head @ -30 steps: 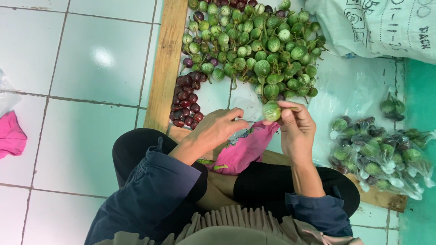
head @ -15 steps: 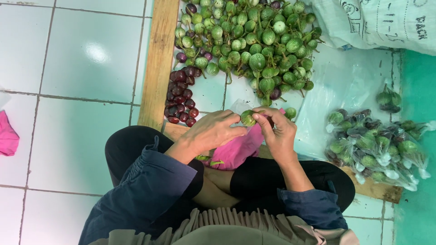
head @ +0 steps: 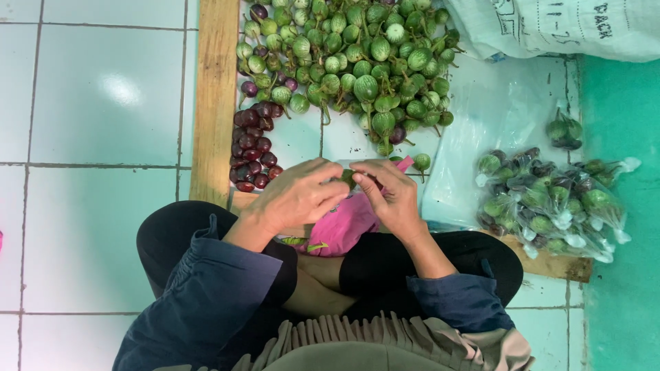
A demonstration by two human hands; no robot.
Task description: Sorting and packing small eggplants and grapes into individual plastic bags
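The fingers of the left hand point(head: 299, 196) and the right hand point(head: 388, 196) meet around one small green eggplant point(head: 348, 178), pinching it between them over a pink bag point(head: 347, 223) that lies in the person's lap. Just left of the hands sits a small heap of dark purple eggplants point(head: 253, 152). Farther off, a large pile of green eggplants point(head: 350, 58) covers the tiled floor point(head: 103, 96). To the right lie clear bags of packed eggplants point(head: 550, 203), with a white sack point(head: 557, 24) at the far right.
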